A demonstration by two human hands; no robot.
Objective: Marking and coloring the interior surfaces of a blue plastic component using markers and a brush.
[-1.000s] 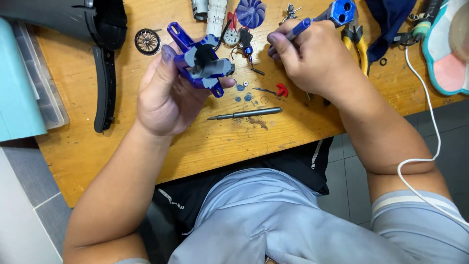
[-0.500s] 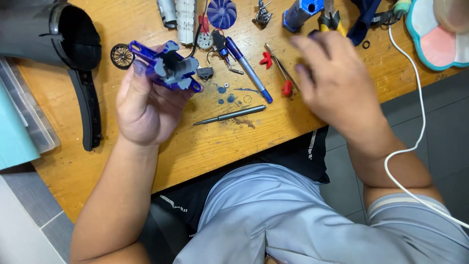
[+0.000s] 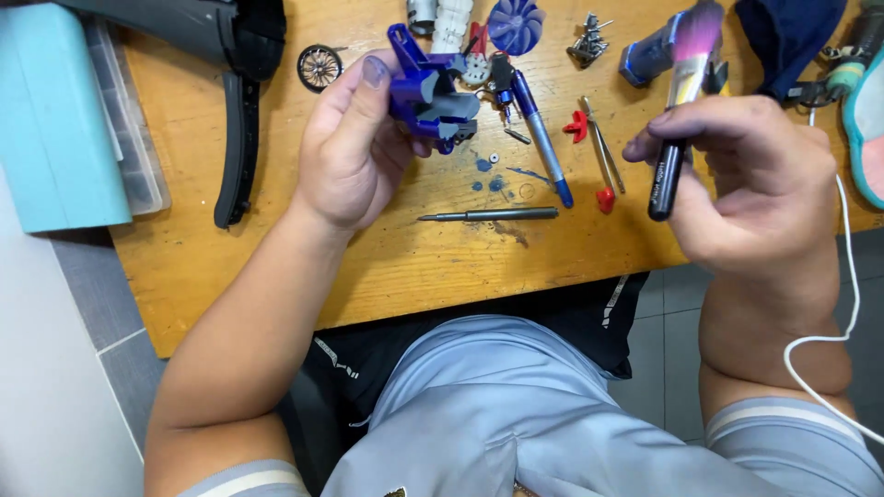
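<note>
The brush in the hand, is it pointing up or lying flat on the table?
Pointing up. The right hand holds the brush off the table, black handle down, pink bristles on top.

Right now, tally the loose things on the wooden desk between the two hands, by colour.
Red: 2, small red plastic clip, red-tipped metal tweezers
Blue: 1, blue pen-shaped driver
Grey: 1, slim grey metal driver shaft
Total: 4
</note>
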